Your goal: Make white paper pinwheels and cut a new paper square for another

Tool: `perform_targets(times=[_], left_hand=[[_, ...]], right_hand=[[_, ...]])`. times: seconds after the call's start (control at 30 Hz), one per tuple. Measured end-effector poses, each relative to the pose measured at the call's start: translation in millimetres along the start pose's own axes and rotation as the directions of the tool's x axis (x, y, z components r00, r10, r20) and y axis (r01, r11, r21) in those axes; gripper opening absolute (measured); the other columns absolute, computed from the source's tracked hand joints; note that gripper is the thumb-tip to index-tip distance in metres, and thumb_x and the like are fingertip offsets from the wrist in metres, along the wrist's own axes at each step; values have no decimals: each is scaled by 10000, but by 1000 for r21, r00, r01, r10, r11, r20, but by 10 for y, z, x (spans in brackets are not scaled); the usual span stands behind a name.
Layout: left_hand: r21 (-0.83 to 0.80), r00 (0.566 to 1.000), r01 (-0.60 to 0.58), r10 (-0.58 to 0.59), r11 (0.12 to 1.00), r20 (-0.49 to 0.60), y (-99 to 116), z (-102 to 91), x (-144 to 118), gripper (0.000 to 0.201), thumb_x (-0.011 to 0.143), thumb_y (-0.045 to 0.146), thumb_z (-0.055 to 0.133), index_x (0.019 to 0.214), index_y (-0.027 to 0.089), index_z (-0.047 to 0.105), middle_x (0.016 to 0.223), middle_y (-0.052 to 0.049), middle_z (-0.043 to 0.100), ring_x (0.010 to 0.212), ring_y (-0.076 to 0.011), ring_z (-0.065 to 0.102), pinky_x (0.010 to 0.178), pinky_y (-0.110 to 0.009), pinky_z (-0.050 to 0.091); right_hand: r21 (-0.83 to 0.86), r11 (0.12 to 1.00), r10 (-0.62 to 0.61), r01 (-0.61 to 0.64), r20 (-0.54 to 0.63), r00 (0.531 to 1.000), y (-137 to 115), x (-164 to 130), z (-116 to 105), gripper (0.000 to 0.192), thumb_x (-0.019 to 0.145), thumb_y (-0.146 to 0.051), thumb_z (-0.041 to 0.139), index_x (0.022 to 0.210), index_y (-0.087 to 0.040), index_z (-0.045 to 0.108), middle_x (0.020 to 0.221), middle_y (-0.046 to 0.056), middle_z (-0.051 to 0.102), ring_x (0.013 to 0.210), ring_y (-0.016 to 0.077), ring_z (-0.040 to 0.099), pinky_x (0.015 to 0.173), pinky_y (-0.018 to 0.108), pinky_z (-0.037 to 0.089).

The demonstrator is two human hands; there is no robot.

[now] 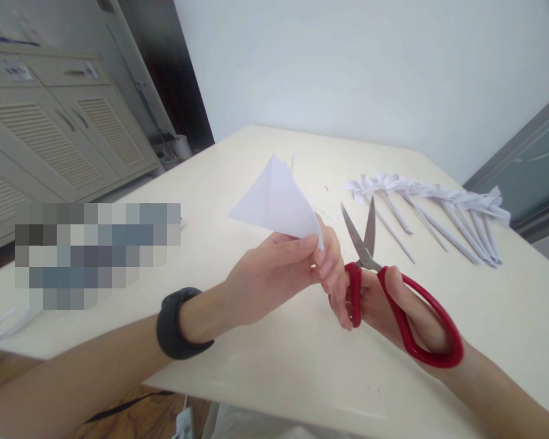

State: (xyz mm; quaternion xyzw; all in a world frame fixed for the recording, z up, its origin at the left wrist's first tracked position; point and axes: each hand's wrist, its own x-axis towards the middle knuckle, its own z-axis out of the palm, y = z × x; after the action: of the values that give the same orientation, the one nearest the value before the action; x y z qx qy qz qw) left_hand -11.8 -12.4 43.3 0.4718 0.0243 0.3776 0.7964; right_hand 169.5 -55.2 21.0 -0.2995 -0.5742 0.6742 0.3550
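Left hand (pixel 274 274) pinched narrow, thumb and fingers closed on the lower corner of a folded white paper (pixel 277 201). Paper fanned up and out toward 11 o'clock from the fingertips, held above the cream table (pixel 265 360), well clear of its top. Right hand (pixel 393 305) at 3 o'clock of the left, knuckles touching, thumb and fingers through the red loops of the scissors (pixel 379 274). Blades parted in a narrow V, tips aimed at 12 o'clock, just beside the paper but not on it. Black wristband (pixel 178 323) on the left wrist. At 1 o'clock, well apart, a row of cut paper pieces (pixel 434 210) with long thin stems, lying flat. Tiny scraps scattered between. Paper creased into a pointed cone-like wedge, plain, edges crisp.
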Motion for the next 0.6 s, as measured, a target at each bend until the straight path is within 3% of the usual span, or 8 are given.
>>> perform_targets(times=[0.3,0.6], left_hand=[[104,997,43,-36,994,-67,-33,-22,2,231,865,206,414,653,144,481,670,-5,431,640,-111,457,626,-257,374],[107,995,62,-54,992,-79,-75,-49,19,240,861,212,421,636,141,466,671,-5,425,639,-114,438,633,-262,368]], right_hand=[[434,901,-21,13,14,1000,-122,-33,-14,708,815,-688,83,807,-143,535,703,47,443,626,156,439,601,303,334],[487,872,-46,41,-2,999,-136,-18,-12,693,797,-710,79,767,-175,518,653,17,384,578,140,393,560,292,338]])
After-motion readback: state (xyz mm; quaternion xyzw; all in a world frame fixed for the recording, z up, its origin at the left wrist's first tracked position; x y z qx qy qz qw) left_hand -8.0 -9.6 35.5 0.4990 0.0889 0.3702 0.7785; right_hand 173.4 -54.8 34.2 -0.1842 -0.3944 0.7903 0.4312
